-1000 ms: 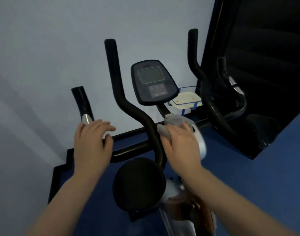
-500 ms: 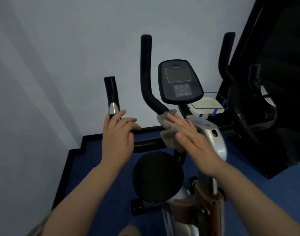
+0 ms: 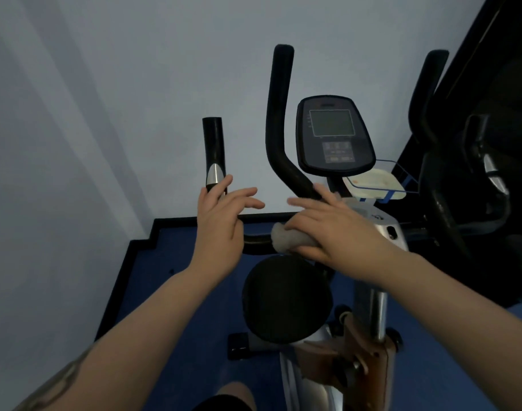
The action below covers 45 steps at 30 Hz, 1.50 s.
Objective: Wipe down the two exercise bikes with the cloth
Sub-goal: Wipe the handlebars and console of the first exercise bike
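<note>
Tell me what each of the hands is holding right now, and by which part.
The right hand presses the bunched cloth onto the handlebar, covering most of it; the left hand rests open on the bar, holding nothing.

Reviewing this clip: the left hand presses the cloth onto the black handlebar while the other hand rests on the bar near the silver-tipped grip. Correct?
Not quite. In the head view the right hand presses the cloth onto the black handlebar; the left hand is the one resting on the bar near the silver-tipped grip.
</note>
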Available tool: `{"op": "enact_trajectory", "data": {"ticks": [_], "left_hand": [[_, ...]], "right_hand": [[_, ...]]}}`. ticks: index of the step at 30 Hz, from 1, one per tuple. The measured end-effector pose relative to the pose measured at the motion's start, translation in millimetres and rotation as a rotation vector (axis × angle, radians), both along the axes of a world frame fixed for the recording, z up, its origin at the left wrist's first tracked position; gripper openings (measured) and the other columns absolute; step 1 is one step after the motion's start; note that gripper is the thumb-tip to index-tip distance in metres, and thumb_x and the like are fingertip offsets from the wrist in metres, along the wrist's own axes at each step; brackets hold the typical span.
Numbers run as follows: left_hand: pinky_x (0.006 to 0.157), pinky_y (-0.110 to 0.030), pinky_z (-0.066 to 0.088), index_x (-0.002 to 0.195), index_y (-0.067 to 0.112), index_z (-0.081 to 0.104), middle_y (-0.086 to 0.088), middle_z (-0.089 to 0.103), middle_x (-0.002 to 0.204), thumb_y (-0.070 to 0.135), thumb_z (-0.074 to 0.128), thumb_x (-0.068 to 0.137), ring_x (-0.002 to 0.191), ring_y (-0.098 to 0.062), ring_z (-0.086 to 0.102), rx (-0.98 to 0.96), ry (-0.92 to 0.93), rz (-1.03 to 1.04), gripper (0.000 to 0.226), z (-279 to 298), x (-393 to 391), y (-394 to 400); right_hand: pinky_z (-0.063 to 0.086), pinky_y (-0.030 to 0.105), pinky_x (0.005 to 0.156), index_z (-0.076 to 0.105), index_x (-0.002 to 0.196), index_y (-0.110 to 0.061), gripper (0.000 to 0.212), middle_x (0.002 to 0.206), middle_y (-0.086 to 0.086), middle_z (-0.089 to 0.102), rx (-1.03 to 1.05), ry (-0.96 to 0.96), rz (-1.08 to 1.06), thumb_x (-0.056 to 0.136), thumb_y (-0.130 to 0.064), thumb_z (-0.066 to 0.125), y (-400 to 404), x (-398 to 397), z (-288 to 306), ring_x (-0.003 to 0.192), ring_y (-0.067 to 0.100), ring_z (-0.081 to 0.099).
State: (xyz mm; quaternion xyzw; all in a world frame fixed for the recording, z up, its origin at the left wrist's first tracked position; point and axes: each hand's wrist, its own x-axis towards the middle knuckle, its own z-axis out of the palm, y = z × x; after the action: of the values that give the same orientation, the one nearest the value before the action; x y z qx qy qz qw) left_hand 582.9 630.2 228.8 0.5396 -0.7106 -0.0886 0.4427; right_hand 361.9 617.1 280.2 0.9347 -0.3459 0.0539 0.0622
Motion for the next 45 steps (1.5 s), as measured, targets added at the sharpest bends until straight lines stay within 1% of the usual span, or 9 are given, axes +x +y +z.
{"op": "enact_trajectory", "data": {"ticks": [4,8,13,20,25,29,35,39,45], "left_hand": [[0.117,-0.056,0.008,0.110,0.020,0.067,0.016,0.052,0.131,-0.023,0.038,0.080,0.141,-0.010,0.022,0.025,0.002,-0.049,0.060,1.4,5.1,1.5],[0.117,-0.056,0.008,0.113,0.022,0.066,0.020,0.049,0.133,-0.018,0.040,0.088,0.142,-0.008,0.020,0.042,-0.015,-0.109,0.054,2.6,11.5,1.2],[0.115,-0.058,0.015,0.118,0.021,0.065,0.022,0.047,0.133,-0.010,0.044,0.095,0.140,-0.006,0.019,0.058,-0.015,-0.153,0.044,6.4,12.9,2.1],[0.120,-0.035,0.019,0.133,0.022,0.055,0.009,0.042,0.149,0.014,0.037,0.104,0.147,-0.006,0.019,0.099,-0.052,-0.285,0.035,7.3,61.2,0.9],[0.118,-0.053,0.019,0.140,0.022,0.050,0.010,0.034,0.155,0.026,0.037,0.104,0.149,-0.010,0.015,0.029,-0.229,-0.300,0.038,6.8,76.0,-14.4],[0.118,-0.053,0.017,0.147,0.029,0.039,0.010,0.023,0.160,0.030,0.033,0.105,0.150,-0.014,0.011,-0.009,-0.343,-0.392,0.043,8.2,100.7,-33.7],[0.121,-0.047,0.012,0.153,0.026,0.024,0.013,0.014,0.162,0.026,0.030,0.105,0.150,-0.011,0.009,0.007,-0.337,-0.517,0.049,10.3,113.1,-55.0],[0.122,-0.039,0.006,0.155,0.022,0.021,0.012,0.012,0.162,0.021,0.033,0.103,0.150,-0.010,0.007,0.001,-0.324,-0.584,0.053,9.4,124.5,-63.2],[0.121,-0.034,0.021,0.147,0.015,0.031,0.000,0.029,0.155,-0.014,0.044,0.093,0.144,-0.011,0.026,-0.051,-0.152,-0.627,0.063,17.7,122.8,-73.8]], "right_hand": [[0.002,0.025,0.116,0.057,0.120,-0.027,0.052,0.101,-0.008,0.069,-0.053,0.130,0.047,0.094,-0.059,0.026,-10.5,27.4,2.0,0.103,0.010,0.061],[-0.004,0.025,0.117,0.054,0.128,-0.030,0.055,0.106,-0.007,0.068,0.010,0.191,0.101,0.090,-0.061,0.027,-14.4,11.1,9.2,0.107,0.009,0.060],[0.042,0.035,0.088,0.053,0.118,-0.026,0.041,0.106,0.003,0.066,0.305,0.114,0.000,0.095,-0.058,0.041,-20.5,63.5,8.1,0.100,0.023,0.060],[0.035,0.031,0.072,0.051,0.110,-0.029,0.034,0.084,-0.012,0.050,0.446,0.132,-0.117,0.094,-0.058,0.042,-20.1,54.8,9.4,0.082,0.013,0.052],[0.029,0.031,0.061,0.036,0.085,-0.026,0.032,0.074,-0.013,0.041,0.549,-0.012,-0.210,0.098,-0.056,0.034,-9.4,100.2,5.0,0.064,0.004,0.041],[0.041,0.038,0.079,0.038,0.094,-0.028,0.030,0.084,-0.009,0.050,0.612,-0.042,-0.394,0.096,-0.058,0.035,5.2,80.2,6.9,0.085,0.019,0.053],[0.037,0.034,0.073,0.042,0.111,-0.015,0.042,0.085,-0.003,0.046,0.416,-0.145,-0.641,0.102,-0.050,0.021,18.4,148.5,3.9,0.080,0.018,0.049],[0.025,0.037,0.112,0.030,0.136,-0.023,0.046,0.122,-0.003,0.050,0.240,-0.122,-0.861,0.099,-0.047,0.019,60.1,166.1,-7.0,0.115,0.017,0.048],[0.037,0.032,0.070,0.045,0.115,-0.013,0.039,0.107,0.006,0.061,0.262,-0.675,-1.058,0.104,-0.044,0.024,-14.0,210.4,2.3,0.092,0.019,0.058]]}}
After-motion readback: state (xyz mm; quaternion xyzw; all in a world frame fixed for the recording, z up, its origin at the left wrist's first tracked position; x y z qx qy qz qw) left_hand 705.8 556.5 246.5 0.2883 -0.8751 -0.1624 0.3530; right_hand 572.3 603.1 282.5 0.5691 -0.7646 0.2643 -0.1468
